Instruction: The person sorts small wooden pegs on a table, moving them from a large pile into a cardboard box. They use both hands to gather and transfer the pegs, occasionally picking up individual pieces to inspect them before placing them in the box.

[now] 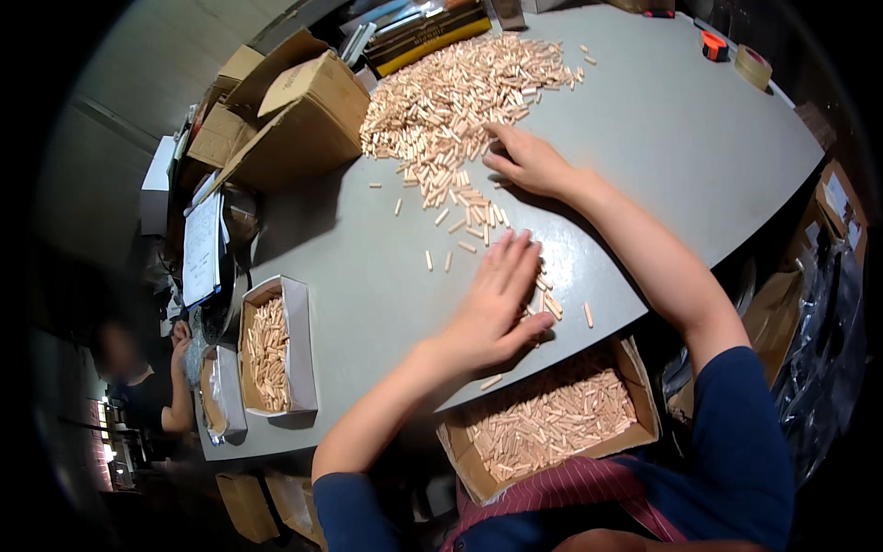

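Observation:
A large heap of short wooden dowel pins (pixel 460 78) lies on the grey table, thinning into a loose trail toward me. My right hand (pixel 532 161) is at the heap's right edge, index finger stretched over the pins and thumb apart from it. Closer to me, my left hand (pixel 497 299) rests flat near the table's front edge, thumb spread, covering part of the trail. Several pins (pixel 549 299) show beside its fingers. Below that edge, against my lap, a cardboard box (pixel 648 391) holds many more pins. Neither hand visibly grips anything.
A white box (pixel 299 345) of dowels stands on the left, beside a smaller carton (pixel 228 391). Opened cardboard boxes (pixel 308 124) flank the heap. A tape measure (pixel 714 46) and a tape roll (pixel 753 67) lie far right. Another person's hand (pixel 181 333) shows at far left.

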### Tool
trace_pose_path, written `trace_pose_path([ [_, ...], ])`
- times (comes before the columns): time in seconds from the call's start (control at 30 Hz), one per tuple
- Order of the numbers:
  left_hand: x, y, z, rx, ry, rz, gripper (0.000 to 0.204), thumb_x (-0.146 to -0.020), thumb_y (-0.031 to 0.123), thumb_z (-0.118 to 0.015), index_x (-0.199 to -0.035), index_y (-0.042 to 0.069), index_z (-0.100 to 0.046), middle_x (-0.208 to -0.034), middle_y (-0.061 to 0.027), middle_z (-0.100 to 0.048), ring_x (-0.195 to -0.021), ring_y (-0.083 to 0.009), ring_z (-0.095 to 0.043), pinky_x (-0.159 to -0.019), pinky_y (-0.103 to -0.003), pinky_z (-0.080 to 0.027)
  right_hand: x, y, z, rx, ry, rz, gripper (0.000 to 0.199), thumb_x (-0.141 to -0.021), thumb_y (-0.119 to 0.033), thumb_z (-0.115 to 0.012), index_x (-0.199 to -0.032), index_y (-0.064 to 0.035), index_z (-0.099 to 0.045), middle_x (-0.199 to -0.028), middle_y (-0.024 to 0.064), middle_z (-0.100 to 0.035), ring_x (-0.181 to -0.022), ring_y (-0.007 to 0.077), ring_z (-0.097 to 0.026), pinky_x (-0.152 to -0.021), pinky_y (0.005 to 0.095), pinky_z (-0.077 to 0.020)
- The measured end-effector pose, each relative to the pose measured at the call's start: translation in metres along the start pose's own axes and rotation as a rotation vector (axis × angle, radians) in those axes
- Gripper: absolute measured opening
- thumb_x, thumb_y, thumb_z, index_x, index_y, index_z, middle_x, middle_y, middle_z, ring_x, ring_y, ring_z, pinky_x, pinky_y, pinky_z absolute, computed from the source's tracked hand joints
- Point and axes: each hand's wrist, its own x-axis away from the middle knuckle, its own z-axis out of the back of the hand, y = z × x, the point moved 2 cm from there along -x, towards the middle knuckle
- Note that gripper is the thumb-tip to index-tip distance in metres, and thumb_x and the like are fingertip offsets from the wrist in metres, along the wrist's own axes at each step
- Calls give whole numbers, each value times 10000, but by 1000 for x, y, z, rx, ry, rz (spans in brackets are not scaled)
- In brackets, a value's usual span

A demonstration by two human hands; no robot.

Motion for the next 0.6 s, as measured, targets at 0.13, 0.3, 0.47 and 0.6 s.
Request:
trace_pose_path([
  [0.13,-30,15,-8,-105,-104,-114,780,-1048,437,-487,-1574,-87,-250,-1638,-313,-248,-1550,-454,-187,-1276,-534,-110,0,-11,-1,-28,-20,-13,521,-999,-297,-639,-1392,11,-490,-1187,238,-657,-1078,368,-676,-925,435,-532],
  [0.3,-34,29,-14,-115,-157,-376,645,-1083,445,-394,-1592,54,-331,-1629,-241,-328,-1503,-402,-324,-1228,-567,-219,-1,-10,1,-30,-55,-29,471,-987,-334,-615,-1310,3,-551,-1191,235,-645,-1096,401,-641,-947,459,-511],
  [0.47,1,42,-18,-10,-244,-455,589,-1102,397,-365,-1597,81,-332,-1646,-217,-311,-1518,-394,-306,-1236,-569,-219,2,0,2,-29,-78,64,344,-985,-334,-581,-1127,-21,-611,-1141,184,-617,-1088,385,-614,-929,464,-507],
  [0.6,38,53,-10,393,-290,-454,514,-1094,298,-438,-1558,78,-433,-1624,-223,-360,-1527,-393,-305,-1248,-522,-236,0,-6,1,-34,-113,5,330,-999,-333,-568,-1092,-20,-620,-1179,165,-599,-1094,371,-612,-934,450,-505],
])
